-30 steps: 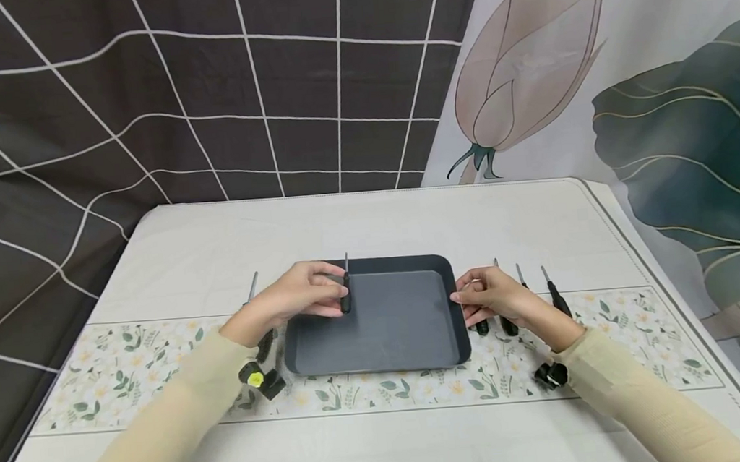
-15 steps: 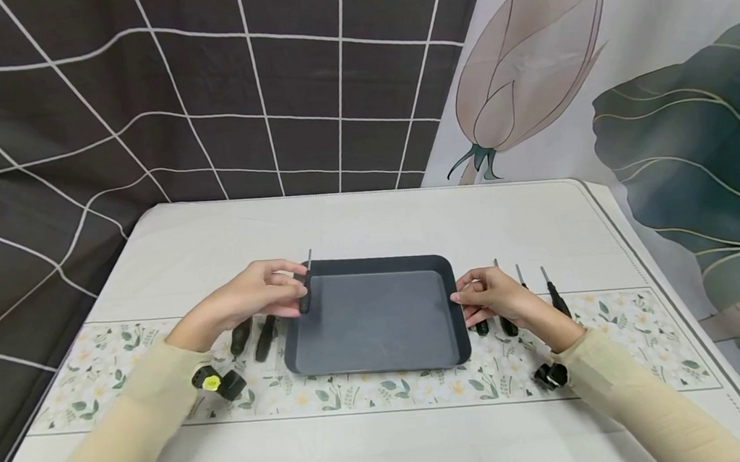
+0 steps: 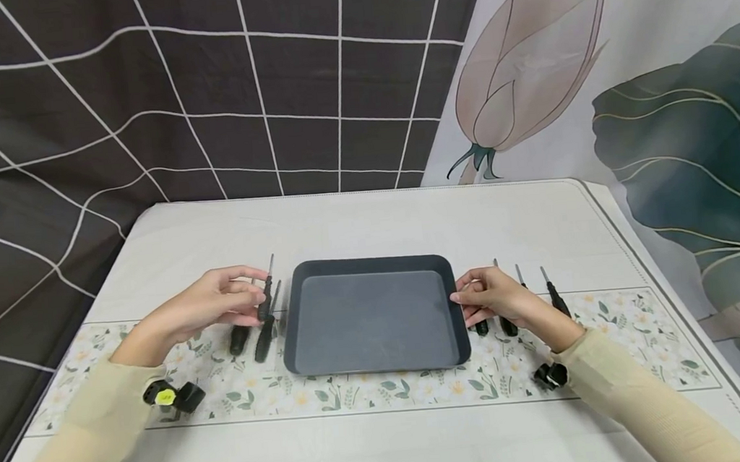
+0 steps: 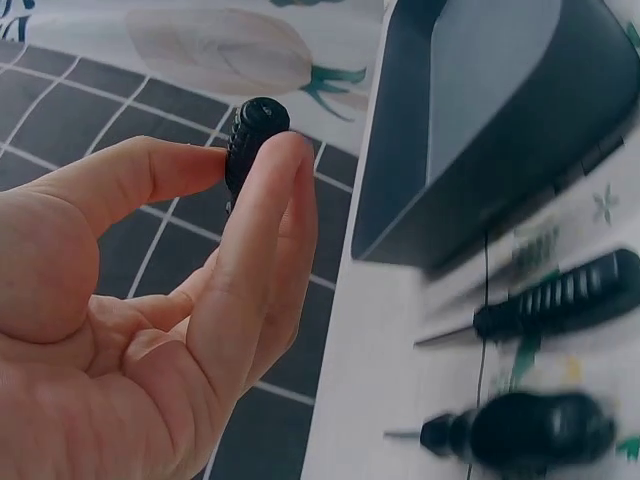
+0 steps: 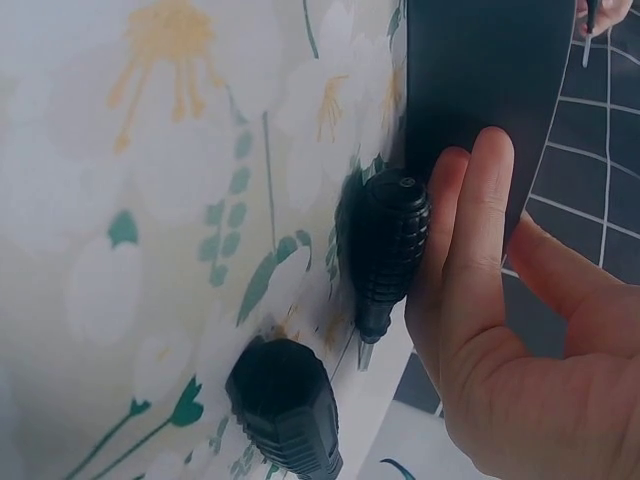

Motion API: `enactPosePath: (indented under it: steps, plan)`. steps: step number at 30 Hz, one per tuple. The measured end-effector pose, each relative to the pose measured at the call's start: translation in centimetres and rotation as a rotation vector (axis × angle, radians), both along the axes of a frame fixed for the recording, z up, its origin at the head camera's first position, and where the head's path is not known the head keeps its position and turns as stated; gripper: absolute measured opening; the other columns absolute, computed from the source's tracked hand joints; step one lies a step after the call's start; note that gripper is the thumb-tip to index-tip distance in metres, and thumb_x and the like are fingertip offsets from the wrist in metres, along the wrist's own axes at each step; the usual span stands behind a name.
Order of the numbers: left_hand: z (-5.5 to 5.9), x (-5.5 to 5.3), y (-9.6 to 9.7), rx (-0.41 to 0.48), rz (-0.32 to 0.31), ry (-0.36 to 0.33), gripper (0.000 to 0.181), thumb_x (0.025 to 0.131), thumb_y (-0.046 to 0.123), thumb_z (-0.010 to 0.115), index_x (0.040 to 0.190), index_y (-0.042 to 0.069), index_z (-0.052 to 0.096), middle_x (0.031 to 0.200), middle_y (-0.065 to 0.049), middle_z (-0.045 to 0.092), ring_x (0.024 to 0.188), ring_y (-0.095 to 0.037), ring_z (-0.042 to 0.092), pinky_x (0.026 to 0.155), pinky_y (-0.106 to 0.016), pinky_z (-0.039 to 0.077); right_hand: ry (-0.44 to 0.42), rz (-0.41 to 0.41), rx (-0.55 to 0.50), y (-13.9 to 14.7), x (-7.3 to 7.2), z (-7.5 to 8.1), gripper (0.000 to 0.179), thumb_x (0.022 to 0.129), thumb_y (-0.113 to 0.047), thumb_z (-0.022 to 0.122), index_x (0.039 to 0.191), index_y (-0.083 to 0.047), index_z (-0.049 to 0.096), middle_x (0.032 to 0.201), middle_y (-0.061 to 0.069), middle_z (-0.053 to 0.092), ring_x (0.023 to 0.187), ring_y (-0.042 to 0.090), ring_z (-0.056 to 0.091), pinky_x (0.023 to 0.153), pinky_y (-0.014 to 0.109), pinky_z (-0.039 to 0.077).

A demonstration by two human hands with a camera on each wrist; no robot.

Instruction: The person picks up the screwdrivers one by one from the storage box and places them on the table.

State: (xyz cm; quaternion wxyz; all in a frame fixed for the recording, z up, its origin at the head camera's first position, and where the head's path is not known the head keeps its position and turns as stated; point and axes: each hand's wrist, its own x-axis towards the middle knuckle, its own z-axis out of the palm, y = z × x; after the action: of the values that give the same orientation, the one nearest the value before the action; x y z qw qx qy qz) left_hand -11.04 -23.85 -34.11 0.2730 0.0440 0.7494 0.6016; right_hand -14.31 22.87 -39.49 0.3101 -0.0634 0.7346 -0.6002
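Note:
My left hand (image 3: 209, 305) pinches a black-handled screwdriver (image 4: 257, 125) between thumb and fingers, its thin shaft pointing up and away in the head view. It is held to the left of the grey tray (image 3: 377, 317), over two more screwdrivers lying on the cloth: one nearer the tray (image 3: 264, 342), the other (image 3: 239, 339) partly behind the hand. My right hand (image 3: 495, 295) grips the tray's right side. In the right wrist view, its fingers lie against the tray's outer wall (image 5: 480, 70), with the thumb at the rim. Nothing lies in the tray.
Three screwdrivers lie right of the tray: one (image 3: 482, 328) close to its wall, another (image 3: 509, 327) partly under the right hand, a third (image 3: 558, 299) farther right. A white tablecloth (image 3: 386, 440) with a floral band covers the table. A dark grid curtain (image 3: 299, 77) hangs behind.
My left hand has carried the screwdriver leftward, from above the tray to beside it, over the other two. The right hand and tray have stayed put.

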Motion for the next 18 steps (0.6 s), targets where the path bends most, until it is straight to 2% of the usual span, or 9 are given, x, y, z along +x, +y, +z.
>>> enactPosePath:
  steps: [8,18]
  plan:
    - [0.1,0.8,-2.7,-0.023,0.011,0.020,0.058,0.099,0.005,0.058,0.146,-0.013,0.030,0.112,-0.017,0.061,0.089,-0.027,0.069,0.084,-0.040,0.061,0.008,0.010,-0.001,0.0,0.0,0.0,0.031,0.099,0.000,0.058,0.121,0.019,0.044,0.077,0.011,0.062,0.065,0.018,0.067,0.068,0.037,0.064]
    - [-0.7,1.4,-5.5,-0.034,0.036,0.011,0.055,0.101,0.004,0.055,0.145,-0.015,0.028,0.106,-0.010,0.059,0.091,-0.016,0.068,0.085,-0.035,0.060,0.001,0.008,0.005,-0.1,0.0,0.1,0.032,0.100,0.000,0.058,0.122,0.019,0.043,0.077,0.010,0.062,0.066,0.018,0.066,0.068,0.037,0.064]
